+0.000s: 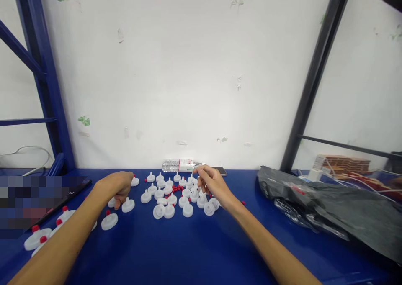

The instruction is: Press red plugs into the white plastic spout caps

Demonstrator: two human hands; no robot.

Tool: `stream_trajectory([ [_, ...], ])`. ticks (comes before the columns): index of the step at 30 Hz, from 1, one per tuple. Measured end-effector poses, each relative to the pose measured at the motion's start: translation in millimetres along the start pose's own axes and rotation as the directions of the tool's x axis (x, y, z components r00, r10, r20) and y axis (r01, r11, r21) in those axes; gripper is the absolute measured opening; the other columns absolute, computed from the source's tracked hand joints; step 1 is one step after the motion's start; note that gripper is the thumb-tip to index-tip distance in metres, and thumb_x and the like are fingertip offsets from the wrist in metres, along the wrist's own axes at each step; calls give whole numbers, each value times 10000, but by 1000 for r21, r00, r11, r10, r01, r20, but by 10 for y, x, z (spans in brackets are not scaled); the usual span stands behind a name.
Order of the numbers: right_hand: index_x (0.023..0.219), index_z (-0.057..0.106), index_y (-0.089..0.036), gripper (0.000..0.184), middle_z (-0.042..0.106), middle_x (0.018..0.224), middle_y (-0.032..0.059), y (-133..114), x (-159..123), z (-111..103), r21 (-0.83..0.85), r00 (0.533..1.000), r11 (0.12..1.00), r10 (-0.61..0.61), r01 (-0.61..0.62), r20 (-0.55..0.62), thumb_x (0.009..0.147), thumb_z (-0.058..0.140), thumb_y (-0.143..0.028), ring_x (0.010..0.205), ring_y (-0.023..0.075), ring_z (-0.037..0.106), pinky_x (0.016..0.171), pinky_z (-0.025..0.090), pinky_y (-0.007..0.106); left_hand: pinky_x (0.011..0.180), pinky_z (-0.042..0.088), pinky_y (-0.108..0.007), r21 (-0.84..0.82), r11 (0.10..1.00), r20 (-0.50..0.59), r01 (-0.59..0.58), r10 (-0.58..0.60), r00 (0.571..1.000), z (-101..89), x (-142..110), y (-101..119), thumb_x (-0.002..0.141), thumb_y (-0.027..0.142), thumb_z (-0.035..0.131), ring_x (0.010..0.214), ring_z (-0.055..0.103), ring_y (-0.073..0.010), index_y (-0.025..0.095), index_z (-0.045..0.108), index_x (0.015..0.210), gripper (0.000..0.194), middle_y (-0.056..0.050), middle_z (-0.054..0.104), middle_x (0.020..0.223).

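Observation:
Several white plastic spout caps (187, 210) with narrow nozzles lie in a loose group on the blue table (150, 251). Small red tip caps (178, 188) are heaped among them. My right hand (213, 183) hovers over the right side of this group, its fingers loosely bent and apart. My left hand (121, 188) is closed, fingers curled downward; what they grip is hidden. Close beside it stands a spout cap without a red tip (128, 205). Nearer to me on the left, a spout cap with a red tip (109, 221) stands among several like it, some hidden behind my left forearm.
Against the wall lie a clear plastic bottle (180, 165) and a phone (220, 171). A dark plastic bag (326, 205) covers the right side. At left is a screen device (67, 197), partly blurred. Blue (52, 75) and dark frame posts (314, 80) rise on both sides.

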State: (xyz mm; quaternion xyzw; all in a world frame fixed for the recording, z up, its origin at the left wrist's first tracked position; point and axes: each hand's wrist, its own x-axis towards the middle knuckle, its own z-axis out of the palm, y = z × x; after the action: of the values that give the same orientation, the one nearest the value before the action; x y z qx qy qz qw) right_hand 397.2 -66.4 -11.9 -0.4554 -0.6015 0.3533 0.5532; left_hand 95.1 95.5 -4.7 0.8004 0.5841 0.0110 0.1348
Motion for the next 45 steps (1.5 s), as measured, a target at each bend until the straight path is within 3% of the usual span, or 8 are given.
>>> stream_trajectory([
  [3,967,677,-201,345,587,607,-51,-2,-6,10,-8,1000,1000,-1,1,3,926,585,-531,432,93,494,417,332,206,856,613,-411,108,982,179,157,-174,968,-57,-78,41,970,373,682,1029,697,-218,178,639,1261,354,-82,689,1222],
  [6,964,683,-203,338,589,608,-51,-3,-3,4,-13,1000,1000,-5,5,-6,927,587,-524,433,94,494,419,334,209,822,614,-383,156,974,227,164,-197,954,-204,-218,71,975,389,673,961,702,-194,158,665,1190,315,-68,707,1144],
  [14,975,687,-205,335,597,629,-48,1,7,-21,-9,1000,1000,-2,2,-17,933,589,-522,447,94,506,425,338,211,621,536,-260,37,998,230,50,-57,971,-473,-398,69,964,388,680,677,617,-111,156,670,953,232,12,667,835],
  [17,966,692,-203,348,592,615,-48,0,0,-16,-9,1000,1000,-3,3,-15,931,595,-535,443,96,500,429,338,217,566,473,-255,-70,998,257,1,17,966,-507,-434,10,806,294,765,615,580,-126,180,682,824,142,29,634,697],
  [20,962,692,-204,332,592,609,-49,-1,-6,-15,-11,1000,1000,-7,7,-15,931,595,-520,442,96,498,430,335,218,511,410,-283,-162,987,284,-26,71,956,-535,-470,-33,582,219,724,609,589,-184,233,713,683,102,-8,648,622],
  [24,953,691,-204,313,594,614,-46,-3,-6,-20,-17,1000,1000,-15,14,-11,934,590,-500,447,97,502,431,335,219,479,345,-284,-217,974,310,-55,123,943,-549,-489,-45,525,231,647,599,571,-198,250,713,575,84,-36,642,599],
  [35,930,695,-207,319,598,613,-43,-33,-18,-9,-36,1000,999,-13,12,-11,935,585,-506,448,99,504,436,342,223,480,351,-263,-245,964,327,-104,183,927,-591,-488,-54,573,293,666,666,635,-203,303,823,821,294,-29,779,814],
  [45,928,704,-204,314,606,612,-38,-39,-30,-1,-53,1000,999,-11,11,8,946,578,-491,452,99,511,434,332,221,524,385,-267,-220,969,358,-112,187,915,-594,-510,-70,580,343,768,720,654,-231,297,823,770,202,-25,722,676],
])
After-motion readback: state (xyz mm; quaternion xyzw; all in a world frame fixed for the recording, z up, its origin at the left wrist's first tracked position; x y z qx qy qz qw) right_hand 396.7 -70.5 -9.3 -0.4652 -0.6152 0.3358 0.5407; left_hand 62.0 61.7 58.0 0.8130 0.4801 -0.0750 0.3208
